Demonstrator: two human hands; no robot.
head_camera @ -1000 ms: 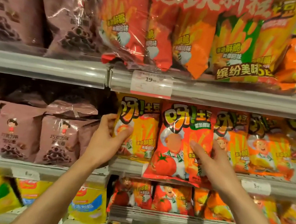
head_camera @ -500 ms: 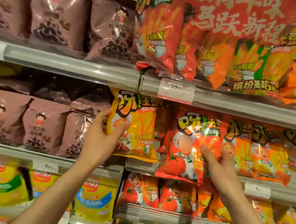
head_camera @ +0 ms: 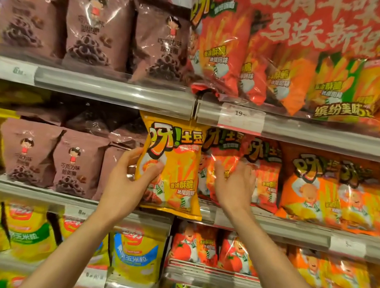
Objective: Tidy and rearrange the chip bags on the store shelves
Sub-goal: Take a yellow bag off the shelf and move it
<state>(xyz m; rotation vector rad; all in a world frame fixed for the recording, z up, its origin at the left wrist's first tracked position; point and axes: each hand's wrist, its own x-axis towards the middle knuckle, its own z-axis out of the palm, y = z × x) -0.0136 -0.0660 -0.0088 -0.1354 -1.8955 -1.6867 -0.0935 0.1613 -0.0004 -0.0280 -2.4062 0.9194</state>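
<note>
The yellow chip bag (head_camera: 175, 166) stands at the left end of the middle shelf (head_camera: 294, 229), its bottom edge hanging out over the shelf rail and its top just under the shelf above. The left hand (head_camera: 129, 179) has it by the left edge, thumb across the front and fingers curled behind, so that grip is closed on the bag. Just to the right, the red chip bag (head_camera: 221, 158) sits further back and is partly covered by the yellow one. The right hand (head_camera: 234, 187) lies flat against the red bag's front with fingers spread, pressing rather than clasping; that grip is open. Beyond it the row of orange chip bags (head_camera: 313, 187) stands upright along the same shelf, and to the left of the yellow bag the brown snack bags (head_camera: 75, 163) fill the neighbouring bay.

The step in hand looks like seating the yellow bag into line. The risk is that the bag, overhanging the rail and held only by one edge, tips forward and drops if the left hand lets go too soon. A hard push from the right hand could also knock the red bag backward or topple its neighbours, and squeezing would crush the chips.
</note>
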